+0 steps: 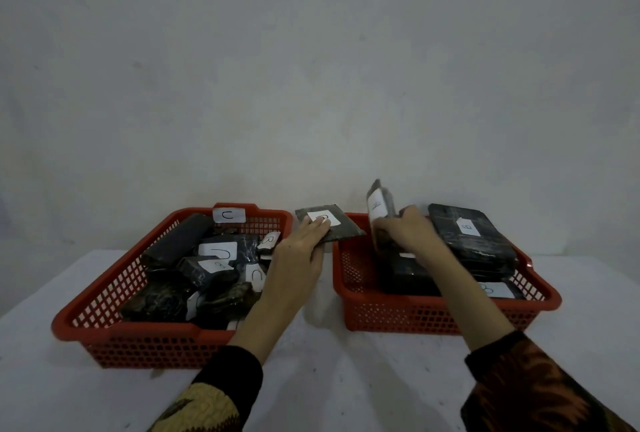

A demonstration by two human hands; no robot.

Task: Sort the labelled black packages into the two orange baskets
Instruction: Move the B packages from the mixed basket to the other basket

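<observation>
Two orange baskets stand side by side on the table. The left basket (114,296) is full of several black packages with white letter labels. My left hand (301,251) grips a flat black package (341,229) with a white label, held above the gap between the baskets. My right hand (405,230) holds another black package (379,206) upright over the right basket (353,279); its white label faces left. A large black package (471,241) with a white label lies tilted on the right basket's far right side, on top of others.
A white cloth covers the table (332,379). A plain grey wall (311,85) rises right behind the baskets. The left basket's back rim carries a white label (228,215) with a letter. Patterned sleeves cover both forearms.
</observation>
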